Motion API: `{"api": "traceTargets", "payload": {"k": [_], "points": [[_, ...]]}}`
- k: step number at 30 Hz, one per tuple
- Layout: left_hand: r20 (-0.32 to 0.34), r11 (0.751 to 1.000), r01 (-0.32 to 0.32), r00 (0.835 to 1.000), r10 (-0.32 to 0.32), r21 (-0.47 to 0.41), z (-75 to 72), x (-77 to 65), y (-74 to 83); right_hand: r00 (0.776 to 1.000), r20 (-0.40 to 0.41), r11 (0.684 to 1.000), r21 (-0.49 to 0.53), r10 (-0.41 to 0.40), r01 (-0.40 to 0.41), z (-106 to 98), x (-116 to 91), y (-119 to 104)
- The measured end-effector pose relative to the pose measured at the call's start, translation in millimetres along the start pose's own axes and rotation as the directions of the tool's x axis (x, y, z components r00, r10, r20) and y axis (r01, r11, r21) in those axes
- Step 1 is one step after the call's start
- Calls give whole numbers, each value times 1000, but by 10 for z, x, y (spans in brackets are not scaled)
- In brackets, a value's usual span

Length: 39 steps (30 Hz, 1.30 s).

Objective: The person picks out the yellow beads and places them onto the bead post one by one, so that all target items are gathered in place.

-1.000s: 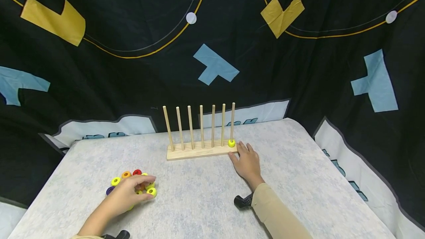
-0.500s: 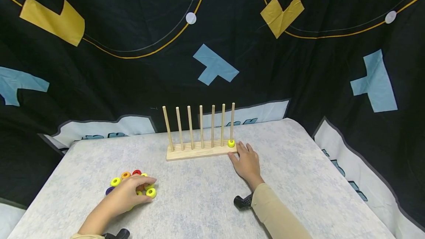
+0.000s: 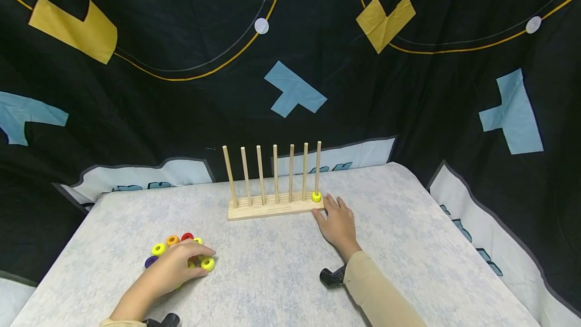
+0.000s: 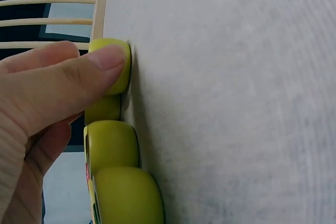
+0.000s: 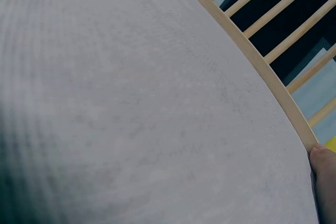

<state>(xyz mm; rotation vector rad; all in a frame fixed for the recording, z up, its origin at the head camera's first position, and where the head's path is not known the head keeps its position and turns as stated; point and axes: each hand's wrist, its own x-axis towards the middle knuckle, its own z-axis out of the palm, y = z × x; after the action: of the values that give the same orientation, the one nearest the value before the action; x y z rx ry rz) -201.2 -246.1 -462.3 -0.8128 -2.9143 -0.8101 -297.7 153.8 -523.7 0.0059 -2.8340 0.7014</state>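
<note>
My left hand [image 3: 174, 269] is at the cluster of coloured beads at left, pinching a yellow bead [image 3: 208, 264] between thumb and fingers. In the left wrist view the thumb [image 4: 107, 59] lies against this bead, with more yellow beads [image 4: 113, 145] lined up beside it. The hand hides part of the cluster. A wooden peg rack [image 3: 272, 209] stands at the middle back, a yellow bead [image 3: 316, 197] low on its rightmost peg. My right hand [image 3: 338, 226] rests against the rack's right end, fingers extended, thumb [image 5: 321, 157] touching the front edge of its base.
Near the left hand lie a purple bead [image 3: 151, 261], a yellow one [image 3: 159, 250], an orange bead [image 3: 172, 240] and a red bead [image 3: 187, 236]. A pale cloth covers the table [image 3: 272, 276]. Behind hangs a dark patterned curtain [image 3: 190, 115].
The left hand shifts very slightly right at the near yellow bead, its fingers closing in around it. The right hand and the rack stay put.
</note>
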Motion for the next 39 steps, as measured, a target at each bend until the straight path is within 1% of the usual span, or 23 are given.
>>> {"api": "traceTargets", "payload": {"k": [2,5,9,12,15,20,25,29,32,35,39], "points": [[-2,1000,12,1000,-12,-4,9,9,4,1000,0,1000,-1,-1,1,1,1,2],[0,998,57,998,-57,-5,25,26,19,1000,12,1000,-6,6,-6,7,9,5],[-11,997,77,997,-77,21,38,45,44,1000,25,1000,-5,14,-14,16,16,7],[-26,997,57,998,-56,46,44,56,65,1000,22,1000,-5,11,-11,16,16,6],[-25,997,50,999,-49,58,55,67,82,1000,23,1000,-10,10,-10,14,17,5],[-15,998,18,1000,-17,59,93,98,98,1000,24,1000,-13,12,-12,15,15,11],[-8,997,-14,1000,15,79,141,134,120,1000,23,1000,-16,11,-10,17,11,16],[-9,996,-47,999,48,70,161,147,142,1000,24,1000,-13,10,-10,18,8,20],[-9,997,-57,998,58,58,163,151,158,1000,26,1000,-12,11,-11,16,7,18],[-12,998,-50,999,51,49,168,153,163,1000,22,1000,-13,8,-8,16,9,18],[-34,998,-46,998,47,47,186,161,164,1000,19,1000,-13,6,-6,22,10,19]]}}
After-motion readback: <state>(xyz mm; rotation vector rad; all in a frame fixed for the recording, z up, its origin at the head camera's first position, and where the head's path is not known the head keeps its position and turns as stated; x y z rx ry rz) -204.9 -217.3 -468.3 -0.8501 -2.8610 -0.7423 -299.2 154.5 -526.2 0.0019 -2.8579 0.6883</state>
